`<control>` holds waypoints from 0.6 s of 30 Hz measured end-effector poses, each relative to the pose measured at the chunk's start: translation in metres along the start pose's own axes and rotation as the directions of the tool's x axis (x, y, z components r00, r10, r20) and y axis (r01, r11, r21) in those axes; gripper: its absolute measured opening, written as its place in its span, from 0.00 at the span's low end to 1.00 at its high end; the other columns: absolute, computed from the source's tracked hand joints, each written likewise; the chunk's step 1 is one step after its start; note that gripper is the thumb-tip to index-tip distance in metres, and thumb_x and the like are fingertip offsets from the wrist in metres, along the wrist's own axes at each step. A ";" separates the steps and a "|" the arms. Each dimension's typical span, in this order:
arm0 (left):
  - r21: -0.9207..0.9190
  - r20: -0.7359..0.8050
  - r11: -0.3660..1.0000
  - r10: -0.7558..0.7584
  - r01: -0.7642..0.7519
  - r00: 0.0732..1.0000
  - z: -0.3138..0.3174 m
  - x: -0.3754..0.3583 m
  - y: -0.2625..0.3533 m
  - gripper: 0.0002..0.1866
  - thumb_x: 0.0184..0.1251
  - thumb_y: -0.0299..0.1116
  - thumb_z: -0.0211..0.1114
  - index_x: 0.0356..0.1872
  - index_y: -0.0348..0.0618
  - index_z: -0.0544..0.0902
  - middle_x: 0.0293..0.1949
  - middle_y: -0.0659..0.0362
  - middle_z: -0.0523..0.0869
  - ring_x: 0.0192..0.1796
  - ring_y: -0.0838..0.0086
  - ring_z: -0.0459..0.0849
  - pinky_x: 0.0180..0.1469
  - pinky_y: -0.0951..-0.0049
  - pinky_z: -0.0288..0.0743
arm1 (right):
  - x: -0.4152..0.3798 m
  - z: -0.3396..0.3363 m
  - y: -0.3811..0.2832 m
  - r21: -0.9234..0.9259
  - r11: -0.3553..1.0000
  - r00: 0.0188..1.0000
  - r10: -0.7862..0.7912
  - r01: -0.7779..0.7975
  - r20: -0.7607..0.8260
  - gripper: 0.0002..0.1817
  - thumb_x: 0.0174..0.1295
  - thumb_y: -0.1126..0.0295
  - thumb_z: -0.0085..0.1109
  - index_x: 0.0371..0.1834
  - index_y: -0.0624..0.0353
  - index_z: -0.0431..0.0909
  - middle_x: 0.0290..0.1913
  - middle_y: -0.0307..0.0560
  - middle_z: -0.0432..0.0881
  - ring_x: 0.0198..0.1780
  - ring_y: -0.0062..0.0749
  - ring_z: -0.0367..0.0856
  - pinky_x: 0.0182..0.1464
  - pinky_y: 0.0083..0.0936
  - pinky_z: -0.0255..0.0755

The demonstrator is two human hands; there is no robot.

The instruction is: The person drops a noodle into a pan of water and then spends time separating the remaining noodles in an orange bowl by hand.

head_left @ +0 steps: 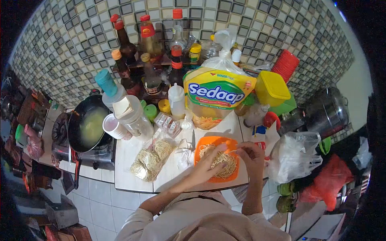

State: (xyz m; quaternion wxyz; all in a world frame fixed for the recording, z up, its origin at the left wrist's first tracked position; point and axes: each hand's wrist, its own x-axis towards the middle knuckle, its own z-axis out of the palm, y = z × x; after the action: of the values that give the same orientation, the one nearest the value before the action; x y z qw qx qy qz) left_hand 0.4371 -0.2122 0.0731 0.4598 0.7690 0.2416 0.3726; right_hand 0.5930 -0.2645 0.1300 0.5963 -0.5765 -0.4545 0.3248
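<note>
An orange plastic tray holding dry noodles sits at the front of the counter. My left hand reaches over it, fingers stretched out above the noodles and partly covering them. At the tray's right rim, my right hand has its fingertips pinched together; what is between them, if anything, is too small to make out. Left of the tray lies a clear plastic pack of dried noodle cakes. Behind the tray stands a Sedaap pouch with an orange-coloured filling showing at its bottom.
A wok with pale liquid rests on the stove at left. Clear jars, a squeeze bottle and sauce bottles crowd the back. A white plastic bag and a dark pot are at right.
</note>
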 end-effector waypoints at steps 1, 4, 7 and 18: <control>-0.070 0.013 0.998 0.011 -0.010 1.000 0.000 0.001 0.002 0.20 0.64 0.38 0.52 0.53 0.38 0.67 0.46 0.48 0.75 0.53 0.61 0.72 0.55 0.67 0.63 | 0.003 0.000 0.001 -0.020 1.000 0.999 -0.001 0.001 0.035 0.06 0.51 0.79 0.57 0.34 0.64 0.77 0.33 0.41 0.78 0.34 0.20 0.75 0.37 0.16 0.70; -0.432 0.394 0.790 -0.267 0.434 0.879 -0.006 -0.005 -0.001 0.16 0.66 0.38 0.48 0.48 0.38 0.71 0.33 0.57 0.78 0.40 0.72 0.77 0.46 0.75 0.68 | 0.010 -0.006 0.010 -0.074 0.997 0.998 -0.042 0.039 -0.039 0.07 0.51 0.79 0.57 0.34 0.64 0.77 0.33 0.41 0.78 0.34 0.20 0.75 0.38 0.16 0.70; -0.524 0.392 0.728 -0.254 0.441 0.884 -0.020 -0.010 0.004 0.15 0.67 0.37 0.47 0.40 0.35 0.74 0.27 0.63 0.75 0.28 0.79 0.74 0.37 0.78 0.69 | 0.016 -0.010 0.019 0.013 1.000 0.996 -0.026 0.027 -0.086 0.07 0.52 0.79 0.56 0.34 0.65 0.76 0.33 0.41 0.78 0.34 0.20 0.75 0.38 0.16 0.70; -0.852 0.319 0.295 -0.363 0.432 0.876 -0.040 -0.032 0.011 0.11 0.63 0.34 0.53 0.36 0.34 0.75 0.26 0.58 0.77 0.29 0.74 0.76 0.36 0.76 0.70 | 0.039 -0.009 0.042 -0.088 0.996 0.998 0.024 -0.018 0.066 0.07 0.54 0.75 0.56 0.35 0.64 0.77 0.29 0.36 0.76 0.30 0.15 0.70 0.34 0.13 0.65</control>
State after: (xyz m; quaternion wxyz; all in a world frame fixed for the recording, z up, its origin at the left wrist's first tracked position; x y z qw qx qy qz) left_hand 0.3862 -0.2192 0.0840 0.8846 0.3225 0.1684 0.2916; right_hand 0.6212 -0.2270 0.0959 0.5515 -0.5955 -0.4820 0.3300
